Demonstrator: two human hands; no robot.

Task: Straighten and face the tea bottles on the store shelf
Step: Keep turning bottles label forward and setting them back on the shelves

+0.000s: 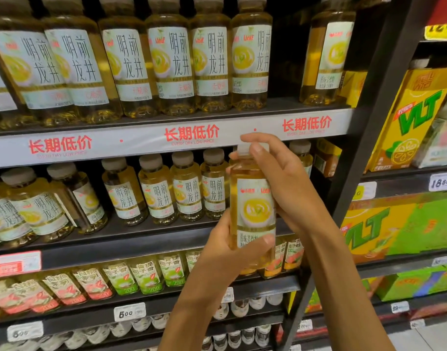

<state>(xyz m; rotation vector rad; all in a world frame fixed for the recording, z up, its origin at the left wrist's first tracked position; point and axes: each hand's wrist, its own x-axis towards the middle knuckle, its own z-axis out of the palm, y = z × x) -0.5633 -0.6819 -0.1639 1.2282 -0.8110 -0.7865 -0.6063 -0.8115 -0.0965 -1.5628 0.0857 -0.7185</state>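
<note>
A clear plastic bottle of pale yellow tea with a white cap and a white label showing a yellow cup point(252, 211) is held upright in front of the shelving, off the shelf, level with the middle tier. Its lower body is gripped by the left hand point(232, 252), whose thumb is curled across the label and whose fingers are wrapped behind. Its cap and neck are pinched by the right hand point(280, 178), with the thumb laid over the cap's front and the fingers bent round the back.

On the black metal middle shelf point(131, 239) a row of matching tea bottles point(171, 191) is stood upright, filled nearly to the neck; the ones towards the left are turned and leaning. On the upper shelf with its red-lettered white price strip point(192, 134) larger bottles of the same tea point(166, 64) are lined up, labels mostly forward. Yellow and green drink cartons point(415, 117) are stacked in the neighbouring bay.
</note>
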